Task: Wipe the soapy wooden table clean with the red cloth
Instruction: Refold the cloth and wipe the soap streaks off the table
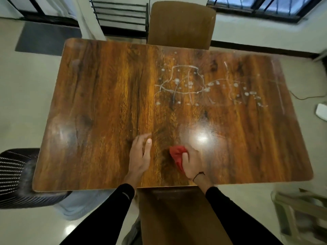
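— Left hand [139, 156]?
— Flat on the wooden table [99, 106] near the front edge, fingers straight and slightly spread, holding nothing; somewhat blurred at the fingertips

— Right hand [192, 162]?
— Just beside the left, also near the front edge; fingers curled over the red cloth [177, 155], pressing it bunched against the wood. Dark thread band [198, 175] around the wrist, black sleeves [228, 209] on both arms

— Where exactly the cloth?
— On the tabletop, front centre, poking out to the left from under the right hand; touching the wood, well apart from the soap

— And the soap?
— White soap lines and blobs [187, 84] across the far right half of the top: a looping outline with dots in and around it, thinner streaks trailing toward the right edge. Glossy patch with a bright light glare [201, 138] just beyond the right hand

— Any containers?
— Dark ribbed basket-like bin [16, 177] on the floor at the left front corner, partly tucked beneath the table; contents impossible to tell. Pale slatted crate or stool [300, 214] at lower right, too blurred to tell what sits inside

— Anything else around?
— Brown chair [182, 23] pushed in at the far side, another brown chair seat [177, 218] at the near side between the arms, grey mat [46, 38] on the floor far left, small white object [322, 110] at the right edge with a thin cable [304, 98] beside it
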`<act>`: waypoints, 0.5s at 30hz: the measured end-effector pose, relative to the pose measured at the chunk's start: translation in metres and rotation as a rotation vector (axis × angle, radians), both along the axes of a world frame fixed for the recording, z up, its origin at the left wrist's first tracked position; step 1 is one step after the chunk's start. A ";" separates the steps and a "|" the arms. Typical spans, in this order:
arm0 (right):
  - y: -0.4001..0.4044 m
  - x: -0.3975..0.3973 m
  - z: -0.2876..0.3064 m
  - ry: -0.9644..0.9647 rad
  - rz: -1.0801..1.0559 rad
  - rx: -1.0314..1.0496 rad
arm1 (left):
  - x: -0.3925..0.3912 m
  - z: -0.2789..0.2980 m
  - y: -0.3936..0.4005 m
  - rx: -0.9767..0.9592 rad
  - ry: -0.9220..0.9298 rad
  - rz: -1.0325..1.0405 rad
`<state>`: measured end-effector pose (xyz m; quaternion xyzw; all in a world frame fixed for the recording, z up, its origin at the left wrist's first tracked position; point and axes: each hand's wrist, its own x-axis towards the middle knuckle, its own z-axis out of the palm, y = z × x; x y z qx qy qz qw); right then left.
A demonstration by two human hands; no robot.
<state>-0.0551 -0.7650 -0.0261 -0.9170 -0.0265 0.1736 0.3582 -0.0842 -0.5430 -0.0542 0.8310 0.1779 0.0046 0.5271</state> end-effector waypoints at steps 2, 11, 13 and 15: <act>-0.011 -0.007 0.019 0.202 -0.511 0.322 | -0.006 0.022 -0.009 -0.067 0.011 -0.017; -0.132 -0.077 0.056 0.547 -1.124 1.063 | -0.080 0.067 -0.055 -0.054 0.209 -0.014; -0.153 -0.093 0.055 0.557 -1.147 1.094 | -0.093 0.071 -0.076 -0.050 0.240 -0.007; -0.176 -0.106 0.056 0.567 -1.148 1.128 | -0.099 0.075 -0.104 -0.039 0.256 -0.015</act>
